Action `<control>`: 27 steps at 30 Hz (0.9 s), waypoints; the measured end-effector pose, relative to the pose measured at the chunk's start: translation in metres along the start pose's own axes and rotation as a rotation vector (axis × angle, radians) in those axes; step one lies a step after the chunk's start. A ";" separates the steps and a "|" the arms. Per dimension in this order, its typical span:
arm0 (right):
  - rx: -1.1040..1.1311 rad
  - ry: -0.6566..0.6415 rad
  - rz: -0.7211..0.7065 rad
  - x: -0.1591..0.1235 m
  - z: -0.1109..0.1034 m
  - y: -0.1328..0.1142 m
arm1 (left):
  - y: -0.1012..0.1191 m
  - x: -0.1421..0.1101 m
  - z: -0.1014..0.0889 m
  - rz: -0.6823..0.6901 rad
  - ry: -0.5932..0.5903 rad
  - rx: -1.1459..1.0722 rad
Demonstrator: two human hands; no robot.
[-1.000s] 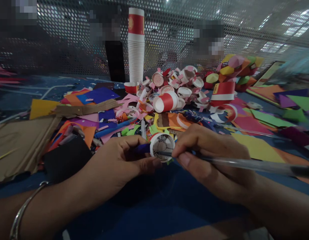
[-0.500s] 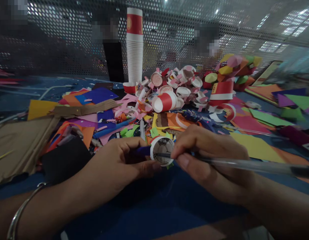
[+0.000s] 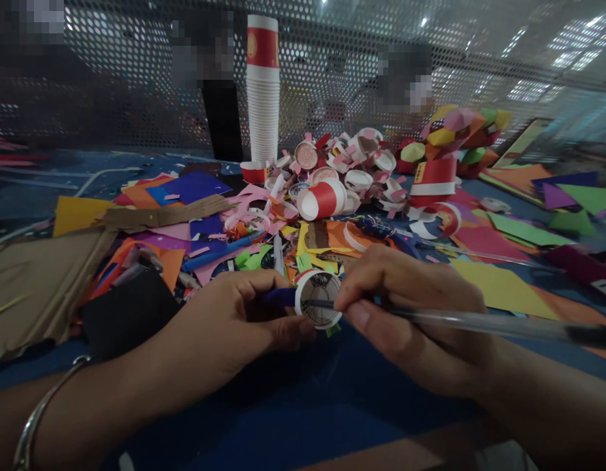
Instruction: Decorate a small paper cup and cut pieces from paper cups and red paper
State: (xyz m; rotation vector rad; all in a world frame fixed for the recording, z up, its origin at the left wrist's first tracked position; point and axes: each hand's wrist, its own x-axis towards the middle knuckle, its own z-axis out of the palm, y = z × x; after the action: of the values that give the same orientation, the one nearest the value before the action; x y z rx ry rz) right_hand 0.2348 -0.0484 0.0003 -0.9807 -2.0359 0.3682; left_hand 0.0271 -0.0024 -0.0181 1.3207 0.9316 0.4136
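My left hand [image 3: 248, 317] is closed round a cut paper cup base [image 3: 326, 306], keeping its white round face tilted up toward me. Dark pen lines mark that face, and a dark blue strip [image 3: 280, 297] sticks out on its left, between my fingers. A slim pen [image 3: 459, 320] with a clear barrel is pinched in my right hand [image 3: 405, 311]; its tip meets the drawn face. Green paper bits show just below the cup base. Past my hands lies a whole red and white paper cup [image 3: 325, 199] on its side.
Behind stands a tall stack of paper cups [image 3: 263, 98], beside a heap of cut cup bases [image 3: 359, 163]. Coloured paper scraps cover the table. Brown cardboard [image 3: 42, 288] and a black sheet [image 3: 131, 311] lie left, yellow paper [image 3: 499, 288] right. A perforated metal screen [image 3: 322, 78] rises at the back.
The pen tip has shifted slightly over the face of the cup base, and more dark strokes seem to show inside its circle. Both hands keep their grip; the view has moved a little.
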 end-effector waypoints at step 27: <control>-0.022 -0.070 0.013 -0.005 -0.006 0.005 | -0.001 -0.002 -0.005 0.077 0.097 -0.012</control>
State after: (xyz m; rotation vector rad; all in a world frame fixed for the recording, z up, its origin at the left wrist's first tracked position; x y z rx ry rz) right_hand 0.2441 -0.0493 -0.0016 -1.0072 -2.1013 0.3926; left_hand 0.0222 -0.0009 -0.0179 1.3379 0.9590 0.5462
